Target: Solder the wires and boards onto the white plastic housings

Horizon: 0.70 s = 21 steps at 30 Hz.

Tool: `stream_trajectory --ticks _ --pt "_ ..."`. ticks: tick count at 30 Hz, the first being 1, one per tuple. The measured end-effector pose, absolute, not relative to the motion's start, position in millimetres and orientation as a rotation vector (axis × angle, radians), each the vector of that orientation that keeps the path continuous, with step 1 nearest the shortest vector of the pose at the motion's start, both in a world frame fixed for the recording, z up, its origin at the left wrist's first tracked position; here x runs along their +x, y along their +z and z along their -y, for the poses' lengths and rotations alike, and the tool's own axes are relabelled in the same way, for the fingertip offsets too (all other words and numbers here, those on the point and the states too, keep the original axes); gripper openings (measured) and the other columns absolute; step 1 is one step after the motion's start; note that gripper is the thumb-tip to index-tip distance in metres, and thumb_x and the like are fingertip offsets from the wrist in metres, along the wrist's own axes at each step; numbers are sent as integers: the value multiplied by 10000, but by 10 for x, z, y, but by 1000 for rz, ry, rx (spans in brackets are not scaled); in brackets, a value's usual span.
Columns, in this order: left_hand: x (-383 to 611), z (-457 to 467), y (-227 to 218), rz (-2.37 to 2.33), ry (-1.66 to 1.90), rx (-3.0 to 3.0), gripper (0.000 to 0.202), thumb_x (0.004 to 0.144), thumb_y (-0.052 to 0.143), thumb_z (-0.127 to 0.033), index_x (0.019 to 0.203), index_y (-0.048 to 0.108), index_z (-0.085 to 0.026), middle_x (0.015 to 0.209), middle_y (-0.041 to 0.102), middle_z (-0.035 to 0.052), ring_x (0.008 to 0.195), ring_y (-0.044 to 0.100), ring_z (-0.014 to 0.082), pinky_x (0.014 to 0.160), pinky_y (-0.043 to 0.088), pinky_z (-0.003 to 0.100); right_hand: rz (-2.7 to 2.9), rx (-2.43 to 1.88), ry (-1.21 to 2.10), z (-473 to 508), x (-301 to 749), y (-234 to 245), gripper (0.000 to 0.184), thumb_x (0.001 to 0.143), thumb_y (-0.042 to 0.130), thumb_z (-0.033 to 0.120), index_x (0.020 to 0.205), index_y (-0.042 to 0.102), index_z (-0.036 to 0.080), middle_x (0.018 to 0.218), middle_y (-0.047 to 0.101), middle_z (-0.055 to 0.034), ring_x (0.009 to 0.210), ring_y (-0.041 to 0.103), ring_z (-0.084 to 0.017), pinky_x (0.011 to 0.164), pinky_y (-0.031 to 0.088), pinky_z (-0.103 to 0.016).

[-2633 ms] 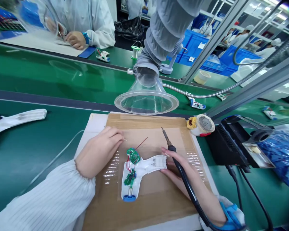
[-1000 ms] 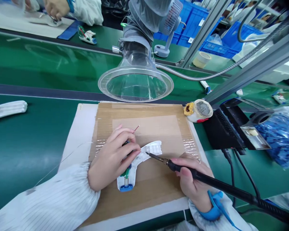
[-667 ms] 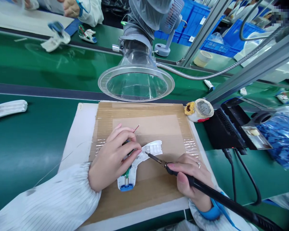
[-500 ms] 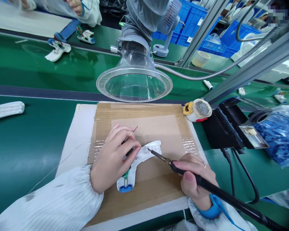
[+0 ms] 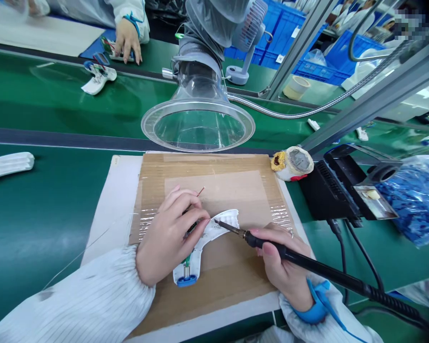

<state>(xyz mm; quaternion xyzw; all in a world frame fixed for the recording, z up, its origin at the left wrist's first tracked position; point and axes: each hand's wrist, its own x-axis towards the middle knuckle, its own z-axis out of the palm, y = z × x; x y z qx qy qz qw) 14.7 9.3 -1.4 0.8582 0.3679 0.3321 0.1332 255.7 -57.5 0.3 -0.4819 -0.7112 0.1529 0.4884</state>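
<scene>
My left hand [image 5: 177,228] is closed in a pinch above a white curved plastic housing half [image 5: 219,226], its fingertips close to the iron's tip. A fine silvery solder wire [image 5: 80,252] trails from the left toward this hand; its run under the palm is hidden. A short wire with a reddish end [image 5: 201,191] sticks out beyond the fingers. Inside the housing, a green circuit board [image 5: 187,260] is partly covered by my hand, and a blue end piece [image 5: 186,281] sits at the bottom. My right hand [image 5: 286,262] grips a soldering iron [image 5: 307,267], tip over the housing.
Cardboard [image 5: 243,271] lies under the work. A clear fume hood [image 5: 198,125] hangs just beyond it. A black soldering station [image 5: 331,190], a round tip cleaner [image 5: 293,163] and a bag of blue parts [image 5: 418,200] stand right. A co-worker's hand [image 5: 127,40] is across the belt.
The soldering iron and my right hand have shifted slightly left, bringing the tip closer to my left fingertips. Across the belt, the co-worker's hand has come down onto a white part. Parts on the belt have moved right.
</scene>
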Motion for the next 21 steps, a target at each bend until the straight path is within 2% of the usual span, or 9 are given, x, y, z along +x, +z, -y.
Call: stream_trajectory --ticks 3,6,9,11,12,14,17,19,21 --pt "89 -128 49 -1047 1028 2511 150 1024 599 -128 936 698 -198 976 666 54 1121 687 253 1077 553 488 1750 -1137 330 535 2532 65 222 1105 564 346 1052 759 253 691 746 6 559 687 -147 550 568 -277" --pt "-93 -262 196 -1276 1126 2476 136 1033 598 -167 1034 724 -219 1086 724 72 1028 716 225 872 607 379 1812 -1062 314 529 2554 95 213 1097 558 299 1055 760 245 649 712 14 532 662 -146 514 538 -272" --pt "-236 -433 340 -1586 1081 2511 217 1043 560 -225 1094 771 -235 1185 775 84 1004 744 253 796 599 393 1778 -1006 341 566 2607 41 253 1107 552 394 1142 756 249 670 709 3 529 650 -159 508 534 -293" --pt "-220 -511 391 -1513 912 2513 254 1037 555 -266 1074 805 -243 1093 818 59 925 765 251 770 605 388 1703 -1040 382 576 2615 -17 283 1110 551 431 1269 720 269 673 721 17 555 686 -170 579 602 -312" --pt "-180 -535 403 -1418 802 2465 254 1025 567 -278 1056 818 -248 1029 831 39 847 768 231 749 611 370 1687 -1082 402 566 2604 -45 277 1109 564 401 1322 695 283 709 751 18 609 733 -175 644 641 -315" --pt "-80 -555 412 -1257 625 2286 226 987 607 -283 1002 830 -251 941 838 3 667 735 177 648 605 315 1730 -1166 422 518 2557 -98 291 1093 597 269 1375 660 301 933 836 -11 844 825 -189 818 686 -310" --pt "13 -523 427 -1153 551 1918 189 961 636 -309 970 811 -238 763 800 -22 473 646 135 458 532 256 1877 -1216 425 427 2480 -184 410 1038 628 124 1410 637 296 1312 789 -63 1178 784 -210 996 660 -300" --pt "13 -460 449 -1071 571 1745 192 985 622 -338 990 783 -234 668 755 -35 441 631 134 413 512 240 1933 -1216 468 399 2457 -247 445 1044 609 123 1456 602 289 1369 760 -73 1224 764 -213 1031 652 -313" --pt "-5 -365 461 -1005 653 1795 185 1015 607 -322 990 769 -236 734 770 -23 550 695 140 490 557 235 1944 -1204 511 405 2458 -299 449 1063 585 155 1487 576 301 1385 748 -73 1232 760 -220 1037 657 -340"
